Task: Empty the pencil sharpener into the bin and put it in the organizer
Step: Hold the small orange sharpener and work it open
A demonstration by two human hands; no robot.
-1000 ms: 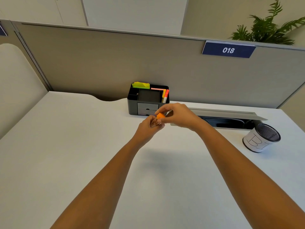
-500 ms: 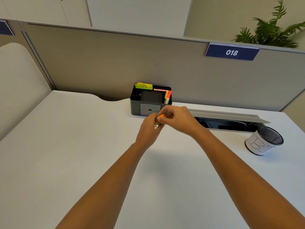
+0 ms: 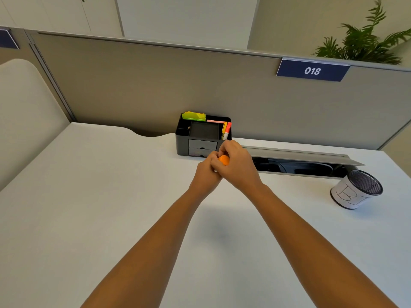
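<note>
An orange pencil sharpener [image 3: 224,160] is held above the white desk, mostly hidden between both hands. My left hand [image 3: 205,174] grips its lower part from the left. My right hand [image 3: 238,165] closes over its top from the right. Just behind the hands stands the black organizer [image 3: 201,138], with small drawers, sticky notes and markers. The bin [image 3: 355,189], a mesh cup wrapped in white paper with a hand-drawn letter, sits on the desk at the far right, well apart from both hands.
An open cable tray [image 3: 300,164] with a raised grey flap runs along the back of the desk between organizer and bin. A grey partition with a "018" sign [image 3: 312,70] closes the back. A beige side panel [image 3: 24,112] stands at the left.
Both hands have closed more tightly over the sharpener, so less of the orange shows. They stay in front of the organizer; the camera has shifted slightly.
</note>
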